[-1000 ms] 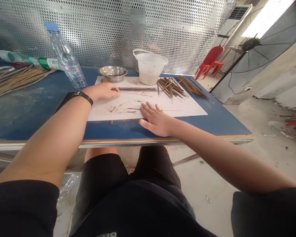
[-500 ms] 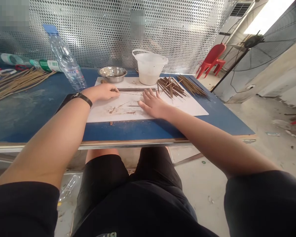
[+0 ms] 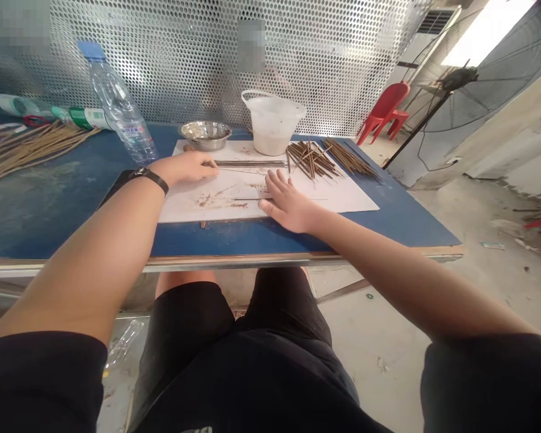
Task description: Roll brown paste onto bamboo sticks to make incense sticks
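Note:
My left hand (image 3: 192, 167), with a black band on its wrist, rests on the white board (image 3: 356, 195). Its fingers are curled and pinched at the left end of several thin dark sticks (image 3: 250, 163) lying side by side; its grip is partly hidden. One thin stick slants out from its fingertips. My right hand (image 3: 291, 204) lies flat, fingers stretched, over another thin stick (image 3: 246, 199) near the board's front edge. That stick sticks out on both sides of the palm. Brown crumbs (image 3: 205, 201) are smeared on the board between the hands.
Behind the hands stand a metal bowl (image 3: 205, 136) and a white plastic bucket (image 3: 275, 123). Piles of brown sticks (image 3: 313, 159) lie at right. A water bottle (image 3: 121, 108) and long tan sticks (image 3: 36, 150) are at left. Perforated metal sheeting (image 3: 184, 60) backs the blue table (image 3: 198, 240).
My right hand has slid toward me and slightly right, and the thin stick under it has shifted a little nearer. My left hand has stayed in place.

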A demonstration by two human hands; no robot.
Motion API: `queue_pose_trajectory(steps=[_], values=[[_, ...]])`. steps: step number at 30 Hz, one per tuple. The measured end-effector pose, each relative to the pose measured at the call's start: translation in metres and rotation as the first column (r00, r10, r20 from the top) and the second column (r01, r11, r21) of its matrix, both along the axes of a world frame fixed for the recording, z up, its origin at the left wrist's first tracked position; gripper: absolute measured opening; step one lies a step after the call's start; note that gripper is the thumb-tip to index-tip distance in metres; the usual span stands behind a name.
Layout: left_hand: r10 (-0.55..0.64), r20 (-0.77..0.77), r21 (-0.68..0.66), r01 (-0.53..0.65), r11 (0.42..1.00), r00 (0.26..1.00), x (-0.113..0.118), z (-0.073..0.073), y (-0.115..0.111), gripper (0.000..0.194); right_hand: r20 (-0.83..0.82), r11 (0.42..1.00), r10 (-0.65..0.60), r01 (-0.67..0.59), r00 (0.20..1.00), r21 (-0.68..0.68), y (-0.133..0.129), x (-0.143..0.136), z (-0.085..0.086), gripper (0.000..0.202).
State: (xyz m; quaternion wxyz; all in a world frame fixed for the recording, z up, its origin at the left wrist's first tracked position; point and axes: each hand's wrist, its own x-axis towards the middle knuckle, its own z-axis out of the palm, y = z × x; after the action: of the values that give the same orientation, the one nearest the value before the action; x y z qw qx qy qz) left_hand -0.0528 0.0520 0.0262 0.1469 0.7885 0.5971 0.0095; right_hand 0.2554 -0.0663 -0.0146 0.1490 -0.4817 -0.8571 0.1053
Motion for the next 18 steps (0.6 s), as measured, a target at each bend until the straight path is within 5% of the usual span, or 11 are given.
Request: queue_pose_trajectory(steps=[3, 7, 11, 18], values=[[-0.024, 0.012, 0.017, 0.024, 1.000, 1.000, -0.002, 0.000, 0.000, 0.074, -0.265, 0.990, -0.103, 0.126, 0.959, 0.071, 0.026, 0.016, 0.018, 0.090], [-0.052, 0.015, 0.035, 0.052, 0.998, 0.999, 0.000, 0.002, -0.004, 0.071, -0.581, 0.961, -0.255, 0.271, 0.773, -0.061, 0.052, 0.028, 0.040, 0.053], [-0.059, 0.007, 0.037, 0.059, 0.998, 0.998, 0.008, 0.011, -0.016, 0.068, -0.682, 0.941, -0.293, 0.330, 0.670, -0.080, 0.056, 0.028, 0.038, 0.054], [-0.287, 0.046, -0.071, 0.290, 0.954, 0.957, 0.025, 0.021, -0.030, 0.054, -0.774, 0.955, -0.297, 0.192, 0.559, -0.228, 0.057, 0.039, 0.027, 0.064]])
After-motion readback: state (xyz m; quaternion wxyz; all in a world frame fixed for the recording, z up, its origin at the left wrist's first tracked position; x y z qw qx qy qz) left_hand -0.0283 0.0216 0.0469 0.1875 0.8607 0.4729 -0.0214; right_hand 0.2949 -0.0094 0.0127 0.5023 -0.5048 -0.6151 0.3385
